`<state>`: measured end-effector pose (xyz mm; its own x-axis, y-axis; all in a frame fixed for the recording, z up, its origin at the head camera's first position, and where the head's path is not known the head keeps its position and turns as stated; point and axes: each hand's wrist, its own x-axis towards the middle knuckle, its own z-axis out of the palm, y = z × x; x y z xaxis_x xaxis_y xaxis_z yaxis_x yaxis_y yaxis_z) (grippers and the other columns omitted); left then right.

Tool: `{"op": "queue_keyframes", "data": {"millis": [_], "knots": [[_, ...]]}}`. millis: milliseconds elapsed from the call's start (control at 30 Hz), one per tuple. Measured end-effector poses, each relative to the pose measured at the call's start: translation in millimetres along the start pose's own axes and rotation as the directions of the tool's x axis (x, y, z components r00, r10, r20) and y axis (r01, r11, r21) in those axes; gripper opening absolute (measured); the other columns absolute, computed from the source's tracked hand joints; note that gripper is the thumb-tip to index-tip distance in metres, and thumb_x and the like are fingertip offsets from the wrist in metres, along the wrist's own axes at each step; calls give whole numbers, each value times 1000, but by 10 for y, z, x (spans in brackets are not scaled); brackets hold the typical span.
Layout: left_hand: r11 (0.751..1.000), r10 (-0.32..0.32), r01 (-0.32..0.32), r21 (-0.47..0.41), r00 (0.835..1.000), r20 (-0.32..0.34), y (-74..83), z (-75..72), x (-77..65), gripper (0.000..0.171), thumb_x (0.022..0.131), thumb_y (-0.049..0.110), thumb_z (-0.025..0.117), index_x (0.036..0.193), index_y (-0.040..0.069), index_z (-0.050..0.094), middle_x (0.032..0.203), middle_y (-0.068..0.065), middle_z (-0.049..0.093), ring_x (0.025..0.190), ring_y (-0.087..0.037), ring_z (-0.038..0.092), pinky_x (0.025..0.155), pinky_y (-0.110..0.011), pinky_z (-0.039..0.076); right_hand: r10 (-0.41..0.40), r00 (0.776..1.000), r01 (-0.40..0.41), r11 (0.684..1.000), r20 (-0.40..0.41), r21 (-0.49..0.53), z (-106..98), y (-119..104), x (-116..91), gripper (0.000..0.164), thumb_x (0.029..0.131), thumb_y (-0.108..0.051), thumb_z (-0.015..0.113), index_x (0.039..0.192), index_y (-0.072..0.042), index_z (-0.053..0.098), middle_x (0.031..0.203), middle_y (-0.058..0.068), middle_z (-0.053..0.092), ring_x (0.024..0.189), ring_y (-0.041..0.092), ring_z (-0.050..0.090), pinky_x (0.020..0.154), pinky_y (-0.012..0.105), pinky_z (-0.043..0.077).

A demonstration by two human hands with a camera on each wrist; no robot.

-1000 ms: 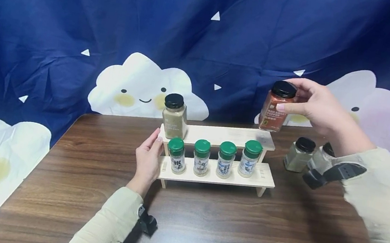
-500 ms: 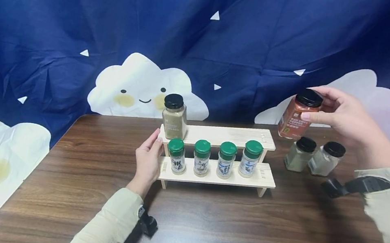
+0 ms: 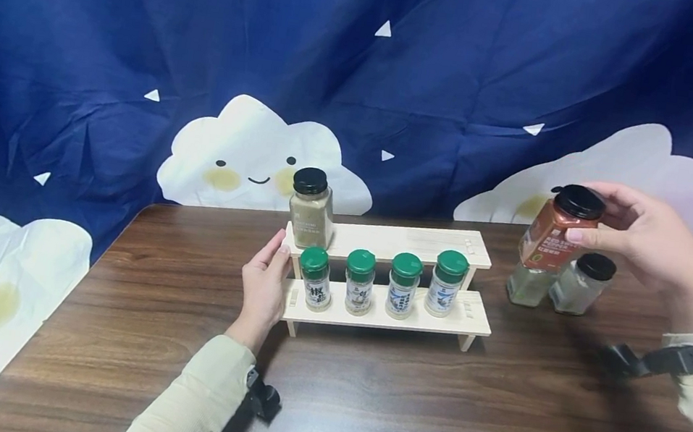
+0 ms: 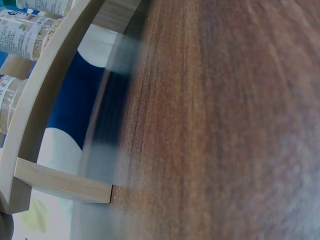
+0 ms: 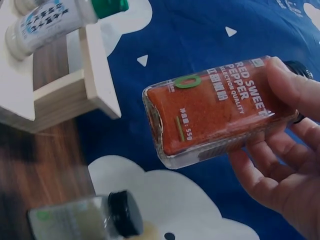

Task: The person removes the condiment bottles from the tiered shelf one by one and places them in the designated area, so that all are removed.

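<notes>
the red pepper jar has been lowered and taken farther past the right edge of the rack; tilted, it is gripped by the right hand, and a green jar on the worktop is partly hidden. the rack's left edge is touched by the left hand, fingers extended.

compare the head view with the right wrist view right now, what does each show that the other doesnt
Only the head view shows the left hand at the left end of the wooden rack and the grey-green jar on its upper shelf.

Only the right wrist view shows the red jar's base and readable "55g" print.

Both show the right hand holding the red jar, and part of the rack.
</notes>
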<state>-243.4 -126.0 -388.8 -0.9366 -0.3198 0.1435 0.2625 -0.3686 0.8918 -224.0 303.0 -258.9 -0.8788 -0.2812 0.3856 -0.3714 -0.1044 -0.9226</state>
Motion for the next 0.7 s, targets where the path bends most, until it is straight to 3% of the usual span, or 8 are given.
{"op": "queue_keyframes", "data": {"millis": [300,500,700], "knots": [[1000,7,-7,2,1000,5,-14,-2,18,37,93,-4,45,130,-7,47,132,-21,50,119,-23,51,96,-26,47,-59,998,62,994,31,-86,-113,122,-169,58,70,33,52,117,-1,57,100,2,70,89,8,65,69,15,55],[1000,6,-6,11,1000,12,-10,-1,21,37,94,-3,45,130,-6,47,133,-20,49,121,-25,49,98,-27,46,1,998,-15,971,-57,-237,-168,216,-307,59,70,29,57,116,-9,59,99,-5,70,90,3,64,69,12,53],[1000,-4,4,17,1000,7,-3,-6,12,38,94,-2,46,131,-5,46,135,-20,48,123,-24,48,98,-27,45,22,996,-43,964,-83,-263,-207,330,-409,60,70,28,58,117,-10,58,98,-6,70,88,2,63,67,12,53]]}}
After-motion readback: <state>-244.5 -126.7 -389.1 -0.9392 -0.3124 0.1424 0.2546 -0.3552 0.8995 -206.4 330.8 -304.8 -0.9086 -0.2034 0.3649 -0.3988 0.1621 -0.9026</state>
